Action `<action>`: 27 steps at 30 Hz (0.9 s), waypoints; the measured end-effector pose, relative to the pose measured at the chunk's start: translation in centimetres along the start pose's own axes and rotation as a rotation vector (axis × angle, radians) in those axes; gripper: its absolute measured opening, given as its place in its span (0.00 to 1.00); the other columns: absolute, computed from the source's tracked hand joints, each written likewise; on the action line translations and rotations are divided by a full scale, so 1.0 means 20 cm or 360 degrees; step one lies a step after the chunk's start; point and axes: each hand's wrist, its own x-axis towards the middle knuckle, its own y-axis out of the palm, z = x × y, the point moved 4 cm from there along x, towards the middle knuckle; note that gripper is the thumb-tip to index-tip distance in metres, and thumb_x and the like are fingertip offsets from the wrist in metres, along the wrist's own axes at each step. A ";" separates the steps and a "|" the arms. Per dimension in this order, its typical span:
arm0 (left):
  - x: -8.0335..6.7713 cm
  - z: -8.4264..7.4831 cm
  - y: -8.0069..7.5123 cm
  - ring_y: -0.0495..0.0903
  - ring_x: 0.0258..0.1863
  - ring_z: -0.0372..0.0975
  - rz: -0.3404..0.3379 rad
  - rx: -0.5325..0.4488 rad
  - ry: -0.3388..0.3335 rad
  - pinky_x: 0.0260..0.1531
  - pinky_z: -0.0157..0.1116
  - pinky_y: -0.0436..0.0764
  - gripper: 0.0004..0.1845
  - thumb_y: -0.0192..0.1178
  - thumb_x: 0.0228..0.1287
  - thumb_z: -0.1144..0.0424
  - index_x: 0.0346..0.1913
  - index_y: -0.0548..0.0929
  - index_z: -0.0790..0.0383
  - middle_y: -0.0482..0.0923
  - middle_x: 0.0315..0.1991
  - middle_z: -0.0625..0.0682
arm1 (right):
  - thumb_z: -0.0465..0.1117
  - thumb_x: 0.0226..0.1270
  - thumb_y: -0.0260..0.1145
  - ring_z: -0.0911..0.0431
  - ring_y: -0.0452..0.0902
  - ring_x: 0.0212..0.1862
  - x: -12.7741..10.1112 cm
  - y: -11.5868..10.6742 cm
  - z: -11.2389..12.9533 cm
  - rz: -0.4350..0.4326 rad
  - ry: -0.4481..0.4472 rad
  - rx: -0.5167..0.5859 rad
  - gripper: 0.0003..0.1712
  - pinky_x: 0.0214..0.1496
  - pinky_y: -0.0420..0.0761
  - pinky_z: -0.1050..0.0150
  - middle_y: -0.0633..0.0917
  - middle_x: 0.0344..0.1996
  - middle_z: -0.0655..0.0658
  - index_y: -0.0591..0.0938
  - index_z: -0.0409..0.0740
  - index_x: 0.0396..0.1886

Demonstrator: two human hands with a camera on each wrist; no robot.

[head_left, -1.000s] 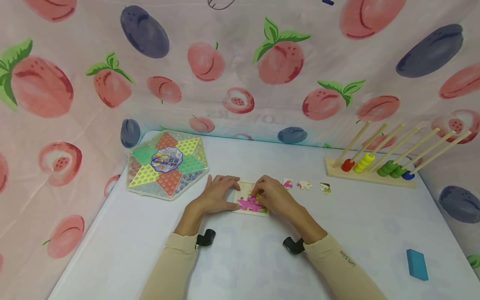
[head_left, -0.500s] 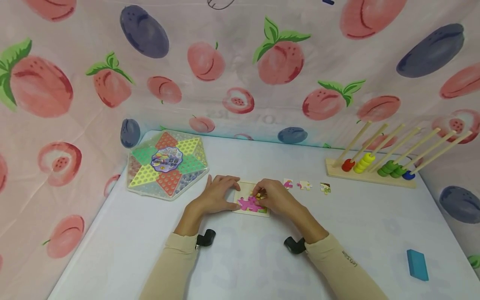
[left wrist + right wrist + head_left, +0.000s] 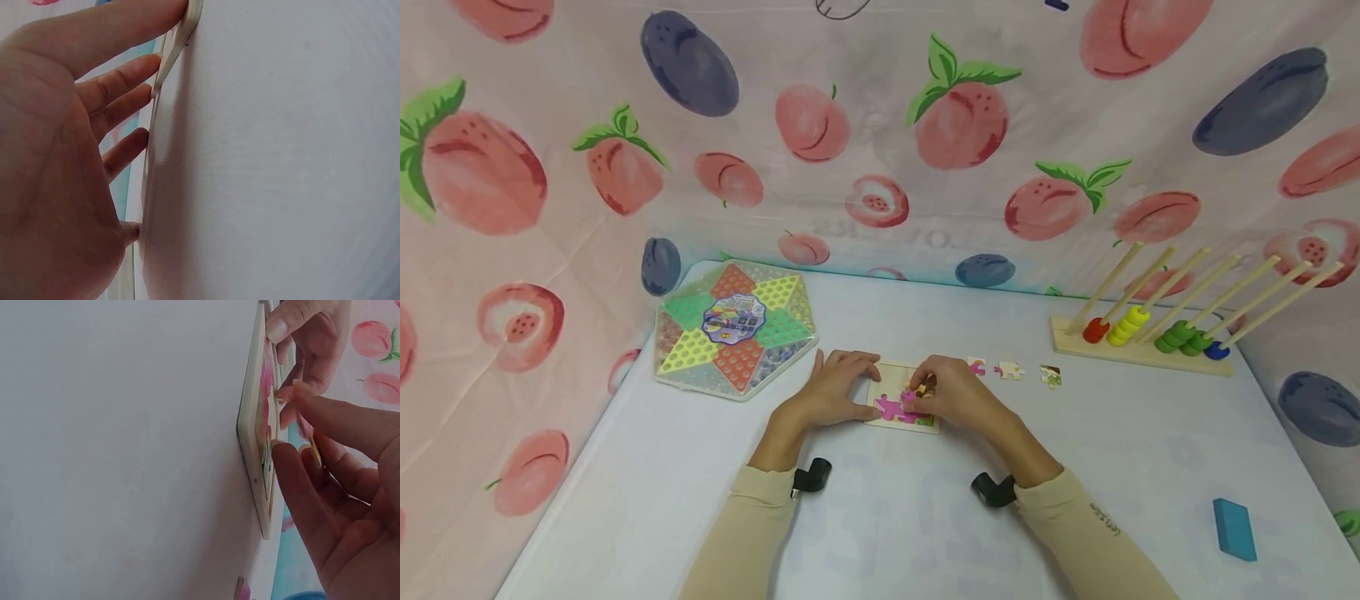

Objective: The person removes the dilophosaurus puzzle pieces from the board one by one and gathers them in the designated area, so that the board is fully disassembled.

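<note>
A small wooden jigsaw tray [image 3: 891, 377] lies on the white table, with pink pieces fitted along its near part. My left hand [image 3: 837, 392] is spread at the tray's left side, thumb resting on the near corner and fingertips by the far-left edge. In the left wrist view its fingers [image 3: 122, 106] look fairly straight. My right hand [image 3: 961, 393] pinches a pink and yellow jigsaw piece [image 3: 305, 429] between thumb and fingers. That piece is tilted up, just over the tray, and partly covered by the fingers.
Right of the tray lie three loose jigsaw pieces [image 3: 1010, 370] in a row. A Chinese checkers board [image 3: 741, 379] is at the back left. The wooden peg stand [image 3: 1138, 354] with coloured beads stands back right. A blue block [image 3: 1234, 530] lies front right.
My right hand has shifted slightly right and toward me, and the pinched piece now shows more, raised off the tray. The left hand stays in place.
</note>
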 end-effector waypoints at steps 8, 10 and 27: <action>0.00 0.01 0.00 0.59 0.70 0.46 0.0020 0.0021 -0.0015 0.70 0.67 0.35 0.24 0.74 0.49 0.50 0.49 0.78 0.49 0.66 0.71 0.45 | 0.48 0.45 0.81 0.56 0.76 0.36 -0.02 -0.06 0.00 -0.0053 -0.0039 0.0169 0.17 0.36 0.79 0.65 0.81 0.30 0.52 0.81 0.50 0.29; 0.00 0.01 0.00 0.59 0.70 0.46 0.0025 0.0024 -0.0020 0.70 0.66 0.34 0.25 0.74 0.49 0.49 0.49 0.78 0.49 0.66 0.71 0.45 | 0.48 0.44 0.82 0.56 0.76 0.36 -0.04 -0.09 0.00 -0.0076 -0.0056 0.0211 0.18 0.36 0.79 0.66 0.81 0.30 0.51 0.80 0.50 0.29; 0.00 0.02 0.01 0.58 0.71 0.46 0.0021 0.0000 -0.0017 0.70 0.65 0.34 0.24 0.74 0.50 0.49 0.50 0.78 0.49 0.66 0.71 0.45 | 0.36 0.58 0.73 0.54 0.83 0.35 -0.22 -0.27 -0.13 -0.0043 -0.0094 0.0354 0.13 0.31 0.85 0.67 0.81 0.43 0.45 0.82 0.43 0.42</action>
